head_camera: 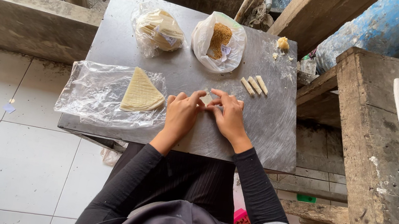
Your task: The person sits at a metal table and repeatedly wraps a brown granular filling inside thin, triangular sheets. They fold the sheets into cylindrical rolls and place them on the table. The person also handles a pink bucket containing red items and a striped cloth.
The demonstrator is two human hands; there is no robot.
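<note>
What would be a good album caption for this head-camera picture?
Both hands, left hand and right hand, fold a small wrapper on a metal table, beside three finished rolls.

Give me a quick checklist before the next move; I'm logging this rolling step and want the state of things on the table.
1. Both hands on the piece: left hand and right hand pinch the small wrapper from either side. Ok.
2. Wrapper lies on the metal table, not lifted: cannot tell.
3. Finished rolls set apart from the hands: three lie side by side. Ok.
4. Spare wrappers within reach: a triangular stack on a clear plastic sheet. Ok.
5. Filling bag open: ok.
6. Filling inside the wrapper: hidden by fingers, cannot tell.
</note>
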